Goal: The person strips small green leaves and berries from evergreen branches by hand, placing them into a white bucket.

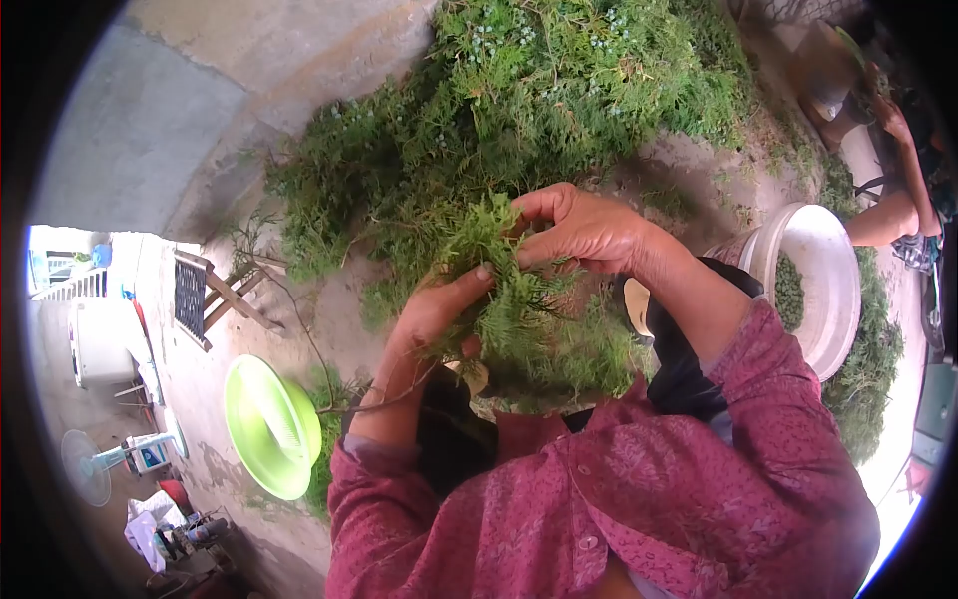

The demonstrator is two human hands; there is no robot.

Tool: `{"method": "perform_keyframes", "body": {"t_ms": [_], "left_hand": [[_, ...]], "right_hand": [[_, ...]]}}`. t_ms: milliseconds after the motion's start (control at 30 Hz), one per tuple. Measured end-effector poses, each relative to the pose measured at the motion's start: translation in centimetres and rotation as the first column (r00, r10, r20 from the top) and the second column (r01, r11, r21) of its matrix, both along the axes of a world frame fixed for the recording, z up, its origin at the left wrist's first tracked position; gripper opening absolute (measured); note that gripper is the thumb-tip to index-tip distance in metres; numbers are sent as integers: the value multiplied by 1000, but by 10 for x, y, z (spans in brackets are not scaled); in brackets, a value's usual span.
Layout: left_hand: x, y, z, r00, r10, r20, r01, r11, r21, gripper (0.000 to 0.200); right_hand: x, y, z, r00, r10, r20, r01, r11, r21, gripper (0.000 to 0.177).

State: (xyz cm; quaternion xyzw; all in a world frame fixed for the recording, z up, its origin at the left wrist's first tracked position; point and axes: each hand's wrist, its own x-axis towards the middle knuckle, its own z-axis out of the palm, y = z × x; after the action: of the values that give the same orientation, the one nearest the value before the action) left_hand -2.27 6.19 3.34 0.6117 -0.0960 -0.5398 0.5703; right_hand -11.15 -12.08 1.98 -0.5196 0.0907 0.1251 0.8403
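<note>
Green sprig (504, 299) at centre: gripping with left hand (439, 304) curled closed, pinching with right hand (594, 232) nearly shut. Beyond, heap (559, 100) at twelve, lime basin (244, 429) at eight, white bucket (838, 290) at three.

A bare left hand (447, 301) and bare right hand (597, 232) nearly meet, right thumb (544, 247) and forefinger (542, 204) curled inward, bare forearms (696, 297) angled together

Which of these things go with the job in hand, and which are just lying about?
Likely the job:
- sprig, held in the left hand, right hand at it
- leafy pile
- white bucket, with small green bits inside

Seemingly just about:
- stool
- fan
- green basin, though its use is unclear
</note>
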Motion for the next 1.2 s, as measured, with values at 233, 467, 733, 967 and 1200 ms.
{"method": "perform_keyframes", "body": {"t_ms": [233, 467, 733, 967, 1200], "left_hand": [[-3, -4, -3, 998, -27, 51, 20, 991, 132, 43], [-3, -9, -12, 990, 3, 141, -7, 1000, 25, 34], [0, -9, -13, 989, -14, 146, 17, 1000, -16, 25], [1, -6, -13, 981, -75, 181, 83, 996, -36, 18], [7, -8, -17, 956, -95, 278, 105, 994, -21, 18]], "right_hand": [[1, -3, 9, 989, -67, -133, 38, 977, -211, 22], [5, -2, -18, 998, -53, -23, 47, 974, -222, 22], [3, -3, -7, 991, -57, -124, 20, 959, -281, 22], [1, -4, -2, 990, -3, -139, -37, 958, -286, 20], [7, -6, -11, 999, 30, 22, -12, 826, -563, 20]]}}
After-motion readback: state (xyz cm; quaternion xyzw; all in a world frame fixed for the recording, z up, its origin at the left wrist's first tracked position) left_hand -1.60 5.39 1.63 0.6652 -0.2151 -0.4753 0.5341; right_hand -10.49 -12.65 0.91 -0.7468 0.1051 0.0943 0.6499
